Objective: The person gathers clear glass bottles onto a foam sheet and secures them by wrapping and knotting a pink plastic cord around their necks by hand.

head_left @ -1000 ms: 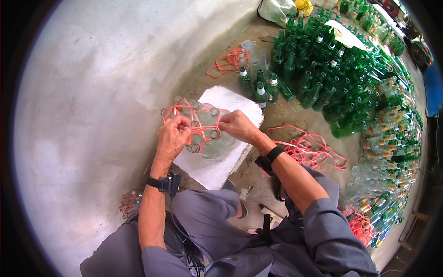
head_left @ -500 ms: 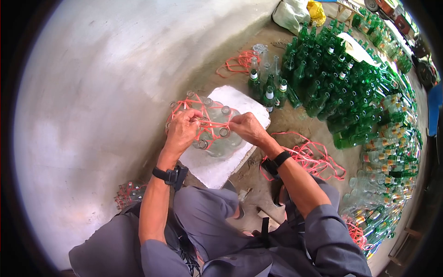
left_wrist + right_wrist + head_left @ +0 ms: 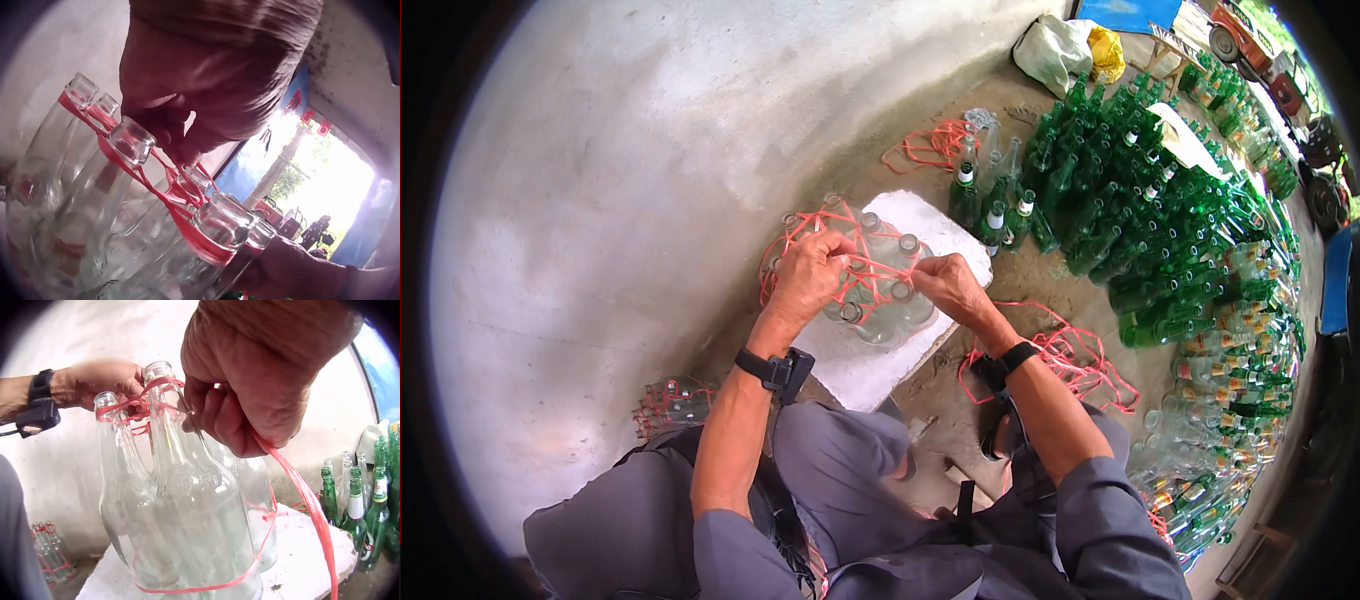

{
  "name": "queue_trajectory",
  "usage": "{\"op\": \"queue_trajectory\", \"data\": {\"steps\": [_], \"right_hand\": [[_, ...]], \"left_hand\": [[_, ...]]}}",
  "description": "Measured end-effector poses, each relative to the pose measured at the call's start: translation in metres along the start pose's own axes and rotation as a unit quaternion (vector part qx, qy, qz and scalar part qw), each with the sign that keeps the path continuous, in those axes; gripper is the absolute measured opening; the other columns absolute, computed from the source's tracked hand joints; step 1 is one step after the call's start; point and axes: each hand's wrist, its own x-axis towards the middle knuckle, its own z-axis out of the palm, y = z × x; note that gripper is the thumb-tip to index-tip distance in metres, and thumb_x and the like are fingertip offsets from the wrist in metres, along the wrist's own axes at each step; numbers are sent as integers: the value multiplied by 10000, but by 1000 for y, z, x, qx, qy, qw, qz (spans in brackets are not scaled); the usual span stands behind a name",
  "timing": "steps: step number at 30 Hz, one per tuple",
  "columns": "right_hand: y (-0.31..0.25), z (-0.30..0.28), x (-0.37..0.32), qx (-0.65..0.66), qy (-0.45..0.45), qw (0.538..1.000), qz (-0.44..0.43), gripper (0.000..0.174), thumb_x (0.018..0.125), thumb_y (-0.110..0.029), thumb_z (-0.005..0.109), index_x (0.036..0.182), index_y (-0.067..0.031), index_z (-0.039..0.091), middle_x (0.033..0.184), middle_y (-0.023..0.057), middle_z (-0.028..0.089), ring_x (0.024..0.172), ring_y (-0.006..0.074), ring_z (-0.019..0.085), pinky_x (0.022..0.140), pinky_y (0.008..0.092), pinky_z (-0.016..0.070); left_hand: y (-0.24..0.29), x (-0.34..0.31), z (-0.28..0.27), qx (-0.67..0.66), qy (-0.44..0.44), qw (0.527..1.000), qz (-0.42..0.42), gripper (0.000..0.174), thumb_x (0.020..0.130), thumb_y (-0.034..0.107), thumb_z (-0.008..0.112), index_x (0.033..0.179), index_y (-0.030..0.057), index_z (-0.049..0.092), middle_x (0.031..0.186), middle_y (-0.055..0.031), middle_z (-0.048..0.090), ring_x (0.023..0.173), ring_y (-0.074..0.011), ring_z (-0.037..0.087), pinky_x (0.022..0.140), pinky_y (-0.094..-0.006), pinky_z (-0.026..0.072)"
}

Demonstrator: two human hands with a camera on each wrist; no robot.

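Observation:
A bundle of clear glass bottles (image 3: 194, 487) stands upright on a white block (image 3: 855, 370), with red plastic twine (image 3: 153, 184) running round the necks. Lower down, another band of twine circles the bottle bodies. My left hand (image 3: 805, 278) is over the near left necks, pinching twine between thumb and fingers. On the other side of the bundle, my right hand (image 3: 952, 288) grips the twine beside a neck, its fingers curled in. A loose tail of twine (image 3: 306, 503) hangs down from that fist. Twine stretches across the necks between both hands.
Many green bottles (image 3: 1090, 180) crowd the floor at right, with clear ones (image 3: 1200, 400) lying nearer. Loose red twine (image 3: 1070, 350) is heaped right of the block, and more twine (image 3: 935, 145) lies behind it. A tied bundle (image 3: 675, 405) sits at left by the wall (image 3: 600, 200).
The head view has swung, shifting the scene to the right. My left hand has moved slightly farther over the necks; the right keeps its grip on the twine.

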Motion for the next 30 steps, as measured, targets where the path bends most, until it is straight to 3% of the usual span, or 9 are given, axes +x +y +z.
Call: {"op": "queue_trajectory", "data": {"steps": [11, 24, 30], "right_hand": [[6, 1, 2, 3, 0, 1000, 14, 358, 895, -285, 709, 805, 62, 708, 542, -17, 417, 547, 66, 391, 499, 312, 368], [4, 2, -1, 42, 8, 999, 25, 329, 895, -262, 711, 787, 49, 725, 555, -57, 429, 541, 54, 377, 487, 295, 340], [6, 2, -1, 48, 6, 999, 21, 351, 894, -274, 715, 764, 52, 706, 548, -52, 411, 534, 56, 365, 476, 300, 327]], "left_hand": [[-1, -6, 4, 56, 47, 994, 81, 172, 854, -16, 598, 999, -14, 691, 951, -145, 704, 882, -261, 683, 790, -366, 543], [-13, -7, 8, -17, 23, 999, 22, 223, 873, -25, 582, 1063, -27, 698, 984, -125, 708, 886, -199, 671, 799, -326, 534], [-12, -3, 9, -53, 41, 998, 18, 187, 869, -24, 591, 1007, -26, 717, 896, -127, 723, 853, -211, 687, 791, -331, 536]]}}
